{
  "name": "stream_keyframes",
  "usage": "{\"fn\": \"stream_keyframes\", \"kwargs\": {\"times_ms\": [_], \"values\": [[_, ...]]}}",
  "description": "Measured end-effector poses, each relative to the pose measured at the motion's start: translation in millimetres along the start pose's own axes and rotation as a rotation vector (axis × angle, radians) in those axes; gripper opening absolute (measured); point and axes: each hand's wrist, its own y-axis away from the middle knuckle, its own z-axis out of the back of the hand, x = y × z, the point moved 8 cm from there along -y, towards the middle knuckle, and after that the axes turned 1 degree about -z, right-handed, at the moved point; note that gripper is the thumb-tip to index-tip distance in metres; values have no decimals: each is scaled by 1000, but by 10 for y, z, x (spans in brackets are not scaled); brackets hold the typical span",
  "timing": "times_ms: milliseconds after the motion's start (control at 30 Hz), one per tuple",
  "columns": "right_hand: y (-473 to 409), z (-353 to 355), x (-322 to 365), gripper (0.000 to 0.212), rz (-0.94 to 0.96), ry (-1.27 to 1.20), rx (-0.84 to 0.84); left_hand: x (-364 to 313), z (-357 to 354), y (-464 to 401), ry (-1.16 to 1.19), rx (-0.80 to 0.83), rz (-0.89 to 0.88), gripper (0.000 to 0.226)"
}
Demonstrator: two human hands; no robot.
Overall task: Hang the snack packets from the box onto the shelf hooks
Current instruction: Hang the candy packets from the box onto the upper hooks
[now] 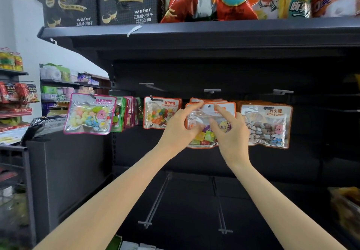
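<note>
— What is seen at the left?
— A pink-edged packet point(90, 113) is hung beside a jelly-bean packet point(161, 114).
— And the hands?
— An orange-edged packet point(206, 130) at the hook point(212, 91) is pinched by the left hand point(178, 129) and right hand point(230, 132). A stone-candy packet point(266, 126) is hung rightmost.

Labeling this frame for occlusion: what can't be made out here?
All in the head view:
- Orange packet: label and lower front covered by left hand and right hand.
- Whether its hole is on the hook: cannot tell.
- Packets behind it: only top edges show.
- Source box: not identifiable, bottom edge cuts things off.
- Yellow bags: blurred, cut by right edge.
</note>
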Motion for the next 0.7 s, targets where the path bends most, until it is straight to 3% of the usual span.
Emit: {"fn": "stream_keyframes", "kwargs": {"times_ms": [233, 367, 533, 700], "values": [[-131, -119, -132, 44, -26, 70, 36, 120, -98, -94, -69, 16, 89, 59], [-209, -227, -246, 54, -33, 246, 107, 300, -247, -242, -163, 56, 153, 64], [-235, -400, -375, 63, -1, 293, 173, 435, -365, -352, -233, 26, 167, 69], [-230, -400, -215, 46, 133, 532, 103, 318, -295, -320, -397, -60, 127, 64]]}}
